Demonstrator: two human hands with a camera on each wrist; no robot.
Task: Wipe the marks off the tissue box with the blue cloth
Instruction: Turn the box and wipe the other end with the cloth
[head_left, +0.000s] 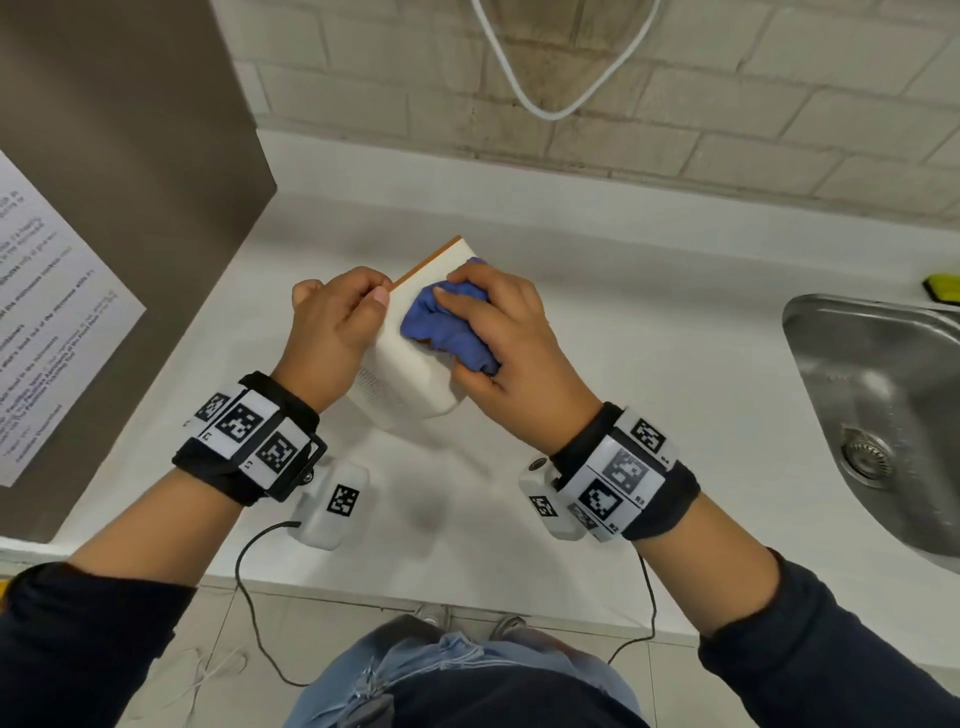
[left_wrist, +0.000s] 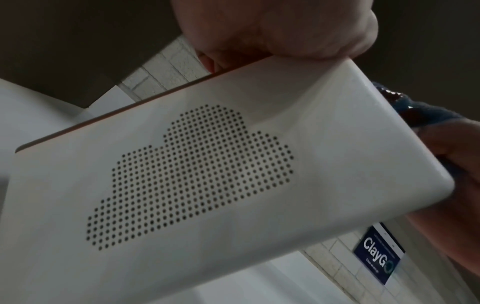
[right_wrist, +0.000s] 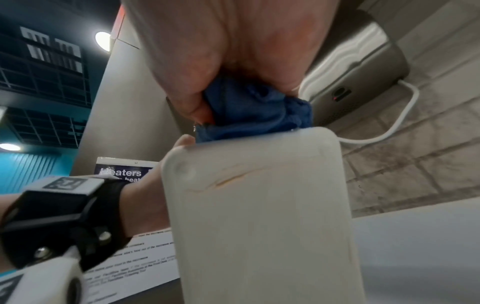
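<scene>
A white tissue box (head_left: 410, 374) with an orange rim is tilted above the counter. My left hand (head_left: 337, 322) grips its left side, thumb on the upper face. The left wrist view shows a dotted cloud pattern on the tissue box (left_wrist: 233, 164). My right hand (head_left: 498, 338) holds a bunched blue cloth (head_left: 447, 327) and presses it on the box's upper face. In the right wrist view the blue cloth (right_wrist: 259, 115) sits on top of the tissue box (right_wrist: 259, 216), whose end face carries a faint orange streak.
A white counter (head_left: 623, 364) runs under the box. A steel sink (head_left: 883, 405) is at the right, with a yellow-green sponge (head_left: 943, 288) behind it. A brown appliance side (head_left: 119, 208) with a paper notice stands left. A white cable (head_left: 545, 93) hangs on the brick wall.
</scene>
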